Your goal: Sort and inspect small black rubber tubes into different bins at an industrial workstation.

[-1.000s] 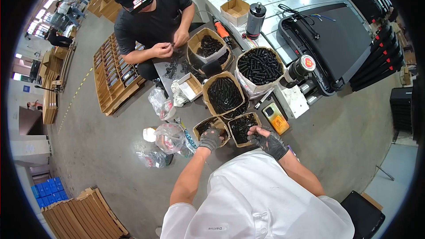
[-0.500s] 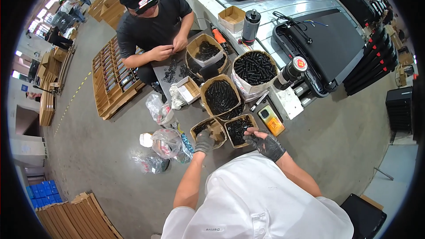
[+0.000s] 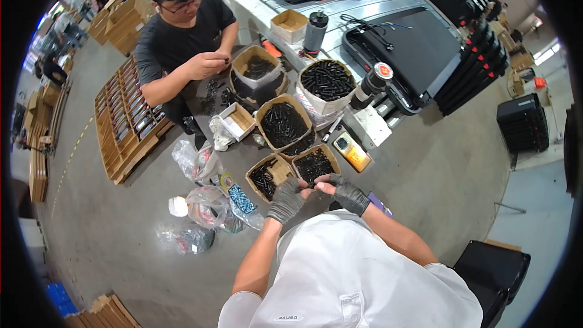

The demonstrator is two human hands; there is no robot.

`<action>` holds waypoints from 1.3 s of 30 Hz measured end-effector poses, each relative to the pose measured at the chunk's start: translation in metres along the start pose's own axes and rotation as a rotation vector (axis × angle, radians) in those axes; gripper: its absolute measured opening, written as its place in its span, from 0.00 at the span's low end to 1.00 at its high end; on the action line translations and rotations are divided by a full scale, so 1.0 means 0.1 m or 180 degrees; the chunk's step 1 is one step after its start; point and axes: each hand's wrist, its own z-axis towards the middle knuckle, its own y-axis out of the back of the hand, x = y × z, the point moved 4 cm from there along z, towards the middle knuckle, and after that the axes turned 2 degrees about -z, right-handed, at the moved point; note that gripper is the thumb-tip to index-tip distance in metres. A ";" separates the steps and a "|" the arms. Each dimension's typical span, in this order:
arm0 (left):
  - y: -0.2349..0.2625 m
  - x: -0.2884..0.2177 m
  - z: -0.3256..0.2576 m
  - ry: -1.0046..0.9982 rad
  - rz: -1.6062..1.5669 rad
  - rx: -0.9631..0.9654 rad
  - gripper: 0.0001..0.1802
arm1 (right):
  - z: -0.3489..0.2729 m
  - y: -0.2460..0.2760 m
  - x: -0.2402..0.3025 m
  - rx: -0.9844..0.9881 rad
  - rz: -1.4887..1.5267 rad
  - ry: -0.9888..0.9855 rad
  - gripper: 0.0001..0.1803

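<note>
My left hand (image 3: 287,201) and my right hand (image 3: 350,195), both in grey fingerless-tip gloves, meet just in front of two small cardboard boxes. Their bare fingertips are pinched close together, and a tiny dark piece seems to sit between them, too small to name. Beyond the left hand is a box of black parts (image 3: 262,180) with a bare brown patch inside. Past the right hand stands a box of small black pieces (image 3: 314,166). Farther back, a larger carton of black cylindrical parts (image 3: 283,125) rests on the table.
A white-wrapped box of black parts (image 3: 328,82), a phone in a yellow case (image 3: 352,152) and a small white carton (image 3: 237,121) are nearby. Plastic bags (image 3: 206,206) lie at left. A co-worker (image 3: 182,42) handles something small across the table. Black panels (image 3: 401,54) rest on the conveyor.
My left hand has come out of the left box and moved right to meet my right hand. The view has shifted, and the co-worker's head is raised.
</note>
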 end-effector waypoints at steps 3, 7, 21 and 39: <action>-0.16 -0.16 -0.05 -0.0365 0.0435 0.0072 0.10 | -0.08 -0.06 0.07 -0.0199 -0.0851 0.0366 0.18; -0.26 -0.05 -0.05 0.0014 -0.0624 0.0231 0.22 | -0.05 0.11 -0.03 -0.0331 -0.0640 0.0374 0.15; -0.34 0.48 -0.20 0.1184 -0.1327 -0.0648 0.25 | 0.45 0.29 -0.14 0.1029 0.0280 0.0032 0.12; -0.63 0.15 0.01 0.0633 -0.0429 -0.1634 0.19 | 0.66 0.31 0.05 0.1371 -0.0632 -0.0035 0.15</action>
